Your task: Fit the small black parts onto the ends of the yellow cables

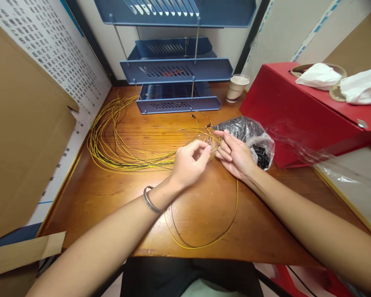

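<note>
A large coil of thin yellow and black wires [126, 165] lies on the wooden table, its ends gathered near both hands. My left hand [192, 161] pinches a wire between thumb and forefinger. Close beside it on the right, my right hand [235, 154] has its fingers curled, palm partly up, over the wire ends; what it grips is too small to make out. One yellow and black wire loop [200, 247] hangs toward the front edge from the hands. Just behind my right hand sits a clear plastic bag [241, 127] with small black parts inside.
Blue stacked trays [176, 70] stand at the back. A paper cup [236, 88] is right of them. A red box [284, 119] with rolls and white tissue on top occupies the right side. Cardboard [21, 123] leans at the left; the wooden table [117, 222] ends near the lap.
</note>
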`<state>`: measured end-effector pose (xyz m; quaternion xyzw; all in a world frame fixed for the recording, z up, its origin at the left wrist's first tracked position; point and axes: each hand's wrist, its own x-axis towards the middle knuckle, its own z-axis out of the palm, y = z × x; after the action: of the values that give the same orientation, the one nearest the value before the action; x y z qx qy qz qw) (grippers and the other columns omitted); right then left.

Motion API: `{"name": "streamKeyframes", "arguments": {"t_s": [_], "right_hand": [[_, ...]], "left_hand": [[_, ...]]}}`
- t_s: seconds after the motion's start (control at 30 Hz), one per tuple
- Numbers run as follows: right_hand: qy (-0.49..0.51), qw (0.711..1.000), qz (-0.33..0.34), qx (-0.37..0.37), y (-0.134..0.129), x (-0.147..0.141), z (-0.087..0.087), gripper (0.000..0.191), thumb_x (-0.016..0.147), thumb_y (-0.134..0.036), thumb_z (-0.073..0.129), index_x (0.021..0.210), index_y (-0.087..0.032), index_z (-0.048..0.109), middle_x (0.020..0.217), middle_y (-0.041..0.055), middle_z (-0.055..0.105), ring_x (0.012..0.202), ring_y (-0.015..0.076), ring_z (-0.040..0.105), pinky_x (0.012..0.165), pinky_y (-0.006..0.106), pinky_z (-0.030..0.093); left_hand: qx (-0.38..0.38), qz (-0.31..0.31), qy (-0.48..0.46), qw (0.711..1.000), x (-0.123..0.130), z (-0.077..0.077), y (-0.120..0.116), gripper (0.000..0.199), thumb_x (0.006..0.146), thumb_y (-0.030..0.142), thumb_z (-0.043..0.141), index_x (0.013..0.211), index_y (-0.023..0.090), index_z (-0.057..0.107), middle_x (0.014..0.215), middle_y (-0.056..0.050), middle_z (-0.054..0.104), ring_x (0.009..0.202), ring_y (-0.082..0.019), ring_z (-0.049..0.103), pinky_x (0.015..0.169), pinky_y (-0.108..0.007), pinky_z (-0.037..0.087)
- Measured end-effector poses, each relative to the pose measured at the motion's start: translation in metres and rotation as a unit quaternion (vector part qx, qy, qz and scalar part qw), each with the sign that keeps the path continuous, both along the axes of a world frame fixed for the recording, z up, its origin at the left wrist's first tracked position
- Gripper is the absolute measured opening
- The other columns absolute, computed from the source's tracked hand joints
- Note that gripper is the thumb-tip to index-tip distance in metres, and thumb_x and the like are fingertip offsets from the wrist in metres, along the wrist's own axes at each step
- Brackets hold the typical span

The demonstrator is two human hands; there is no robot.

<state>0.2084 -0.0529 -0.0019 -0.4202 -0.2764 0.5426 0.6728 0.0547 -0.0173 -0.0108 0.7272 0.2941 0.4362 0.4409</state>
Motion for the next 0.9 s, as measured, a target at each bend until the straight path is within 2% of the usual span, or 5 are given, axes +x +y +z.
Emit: {"name": "streamKeyframes", "arguments": {"t_s": [0.13, 0.27, 0.43, 0.6, 0.9], "right_hand": [[-0.006, 0.999, 0.039, -0.006, -0.0028, 0.0017, 0.0027, 0.016, 0.089, -0.029, 0.068, 0.100, -0.019, 0.073, 0.056, -0.0100, 0.027, 0.046, 0.0066, 0.020, 0.044, 0.019, 0.027], [0.010, 0.997, 0.074, -0.021, -0.0053, 0.0043, 0.0054, 0.029, 0.086, -0.021, 0.058, 0.111, -0.020, 0.072, 0.063, -0.0072, 0.031, 0.049, 0.0088, 0.022, 0.044, 0.022, 0.030], [-0.003, 0.997, 0.073, -0.016, -0.0052, 0.0038, 0.0042, 0.029, 0.086, -0.023, 0.060, 0.114, -0.023, 0.067, 0.069, -0.0057, 0.051, 0.045, 0.0078, 0.034, 0.043, 0.023, 0.034], [-0.026, 0.999, 0.040, -0.005, -0.0024, 0.0030, 0.0010, 0.021, 0.080, -0.027, 0.072, 0.096, -0.023, 0.059, 0.085, -0.0038, 0.071, 0.041, 0.0065, 0.046, 0.041, 0.023, 0.041], [-0.043, 0.999, 0.023, -0.016, -0.0019, 0.0038, -0.0006, 0.025, 0.079, -0.031, 0.075, 0.100, -0.018, 0.073, 0.106, 0.0073, 0.079, 0.036, 0.0021, 0.042, 0.036, 0.020, 0.041]], "left_hand": [[0.001, 0.000, 0.004, 1.000, -0.0002, 0.0006, 0.0008, 0.021, 0.093, 0.033, 0.059, 0.081, 0.017, 0.065, 0.062, 0.001, 0.062, 0.055, -0.009, 0.055, 0.056, -0.023, 0.042], [0.010, 0.002, 0.005, 1.000, -0.0004, 0.0021, 0.0011, 0.020, 0.092, 0.031, 0.059, 0.080, 0.017, 0.064, 0.062, 0.001, 0.062, 0.054, -0.009, 0.054, 0.055, -0.023, 0.041], [0.001, 0.000, 0.007, 1.000, 0.0002, 0.0023, -0.0002, 0.020, 0.092, 0.032, 0.059, 0.080, 0.017, 0.065, 0.061, 0.001, 0.062, 0.054, -0.009, 0.053, 0.055, -0.023, 0.041], [-0.004, 0.000, 0.004, 1.000, 0.0003, 0.0018, -0.0002, 0.021, 0.093, 0.033, 0.059, 0.081, 0.017, 0.065, 0.060, 0.002, 0.061, 0.052, -0.009, 0.051, 0.053, -0.023, 0.040], [-0.003, 0.000, 0.009, 1.000, 0.0002, 0.0019, -0.0001, 0.021, 0.093, 0.033, 0.059, 0.080, 0.017, 0.064, 0.061, 0.002, 0.061, 0.053, -0.009, 0.052, 0.054, -0.023, 0.041]]}}
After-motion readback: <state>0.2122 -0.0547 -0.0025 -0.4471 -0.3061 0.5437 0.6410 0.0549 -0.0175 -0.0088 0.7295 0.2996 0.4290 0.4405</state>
